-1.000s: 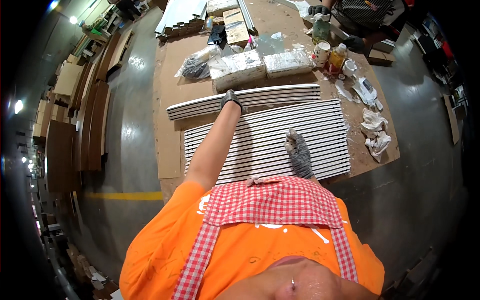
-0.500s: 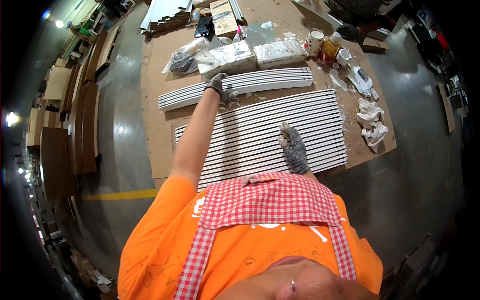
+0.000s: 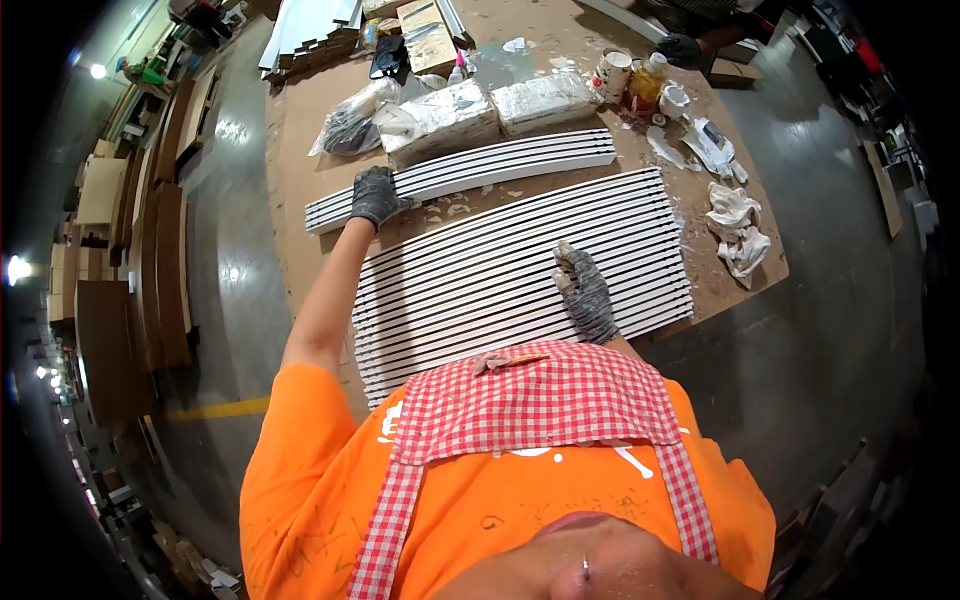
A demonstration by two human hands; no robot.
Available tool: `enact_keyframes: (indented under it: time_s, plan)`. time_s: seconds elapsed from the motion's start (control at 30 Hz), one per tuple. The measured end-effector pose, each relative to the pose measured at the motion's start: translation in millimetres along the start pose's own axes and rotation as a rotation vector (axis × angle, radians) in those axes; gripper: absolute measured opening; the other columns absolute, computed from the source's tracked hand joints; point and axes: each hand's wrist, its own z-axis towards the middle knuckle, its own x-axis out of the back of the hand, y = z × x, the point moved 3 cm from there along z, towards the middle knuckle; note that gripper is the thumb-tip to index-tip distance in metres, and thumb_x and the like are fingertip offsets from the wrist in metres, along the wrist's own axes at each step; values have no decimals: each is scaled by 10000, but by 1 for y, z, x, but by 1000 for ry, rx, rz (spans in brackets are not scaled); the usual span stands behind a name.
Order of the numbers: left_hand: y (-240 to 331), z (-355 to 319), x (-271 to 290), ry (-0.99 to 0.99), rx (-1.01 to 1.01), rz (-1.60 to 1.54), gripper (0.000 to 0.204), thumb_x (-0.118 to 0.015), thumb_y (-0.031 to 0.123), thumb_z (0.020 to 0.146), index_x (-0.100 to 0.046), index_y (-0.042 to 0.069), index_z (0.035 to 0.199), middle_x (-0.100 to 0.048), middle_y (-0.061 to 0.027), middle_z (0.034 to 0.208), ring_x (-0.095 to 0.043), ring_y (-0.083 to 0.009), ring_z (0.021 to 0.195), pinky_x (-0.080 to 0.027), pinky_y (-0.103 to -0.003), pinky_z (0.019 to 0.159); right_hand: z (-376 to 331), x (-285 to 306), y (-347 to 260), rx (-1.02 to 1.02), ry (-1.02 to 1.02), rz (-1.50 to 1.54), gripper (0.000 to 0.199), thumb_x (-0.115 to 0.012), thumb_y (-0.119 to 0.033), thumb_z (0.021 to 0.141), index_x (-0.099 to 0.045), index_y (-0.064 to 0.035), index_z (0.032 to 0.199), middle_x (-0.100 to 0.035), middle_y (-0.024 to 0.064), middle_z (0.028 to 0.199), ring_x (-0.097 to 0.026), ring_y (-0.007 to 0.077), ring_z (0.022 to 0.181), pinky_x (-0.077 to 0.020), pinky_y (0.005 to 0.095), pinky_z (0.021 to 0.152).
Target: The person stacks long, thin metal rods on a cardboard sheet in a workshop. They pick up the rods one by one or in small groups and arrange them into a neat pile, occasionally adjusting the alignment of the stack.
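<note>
A narrow row of white strips (image 3: pixel 500 168) with dark gaps between them lies across the cardboard-topped table. My left hand (image 3: pixel 377 196), in a dark grey glove, is closed across the row near its left end, fingers over the far edge and thumb on the near side. Closer to me, a wide set of similar white strips (image 3: pixel 500 280) lies side by side, its near part hidden by my apron. My right hand (image 3: pixel 585 295), in a grey glove with whitish smeared fingertips, is over this set's right half, fingers loosely apart and nothing visible in them.
Behind the row stand two white-smeared blocks (image 3: pixel 440 120) and a clear plastic bag (image 3: pixel 355 118). To the right are a bottle of amber liquid (image 3: pixel 646 88), a white tub (image 3: pixel 613 75) and crumpled rags (image 3: pixel 737 232). A co-worker's gloved hand (image 3: pixel 680 50) is at the far right edge.
My left hand has moved left along the narrow row, from near its middle toward its left end, and now closes over it. My right hand has hardly moved.
</note>
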Motion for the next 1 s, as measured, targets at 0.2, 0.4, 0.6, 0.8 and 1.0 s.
enact_keyframes:
  time_s: [0.2, 0.4, 0.6, 0.8, 1.0]
  plan:
    - [21, -11, 10, 34, -13, -64, 740, -811, 624, 620, -667, 80, 1101, -661, -160, 1047, -626, -341, 1001, -468, -467, 899, -3, 0, -1, -58, 24, 37, 428, -661, -88, 932, -540, -20, 1337, -610, 154, 1294, -586, 238, 1223, -474, 347, 1052]
    - [47, 0, -2, 128, -22, -83, 724, -796, 626, 631, -674, 106, 1119, -672, -127, 1046, -635, -324, 1010, -477, -475, 864, -2, 0, -6, -46, 25, 28, 444, -667, -97, 930, -544, -16, 1348, -619, 153, 1277, -600, 228, 1183, -478, 336, 1031]
    - [45, 4, 4, 147, 40, -81, 785, -784, 656, 628, -619, 132, 1189, -623, -126, 1091, -606, -300, 1039, -444, -463, 898, -2, 0, 0, -44, 23, -16, 414, -665, -80, 928, -559, -45, 1326, -617, 127, 1271, -598, 217, 1178, -493, 338, 1023]
    - [15, -14, -4, 213, 81, -34, 837, -712, 751, 654, -596, 70, 1128, -603, -181, 1034, -591, -349, 993, -443, -473, 857, -4, -1, 5, 22, 56, -95, 369, -637, -53, 938, -579, -40, 1303, -619, 102, 1242, -613, 196, 1125, -499, 319, 991]
    - [10, -2, -2, 333, 292, -220, 765, -637, 724, 775, -592, 37, 1108, -606, -181, 1053, -600, -342, 998, -462, -459, 883, -3, -2, 4, 26, 46, -74, 338, -617, -17, 936, -586, -28, 1272, -619, 114, 1246, -610, 206, 1140, -497, 329, 997]
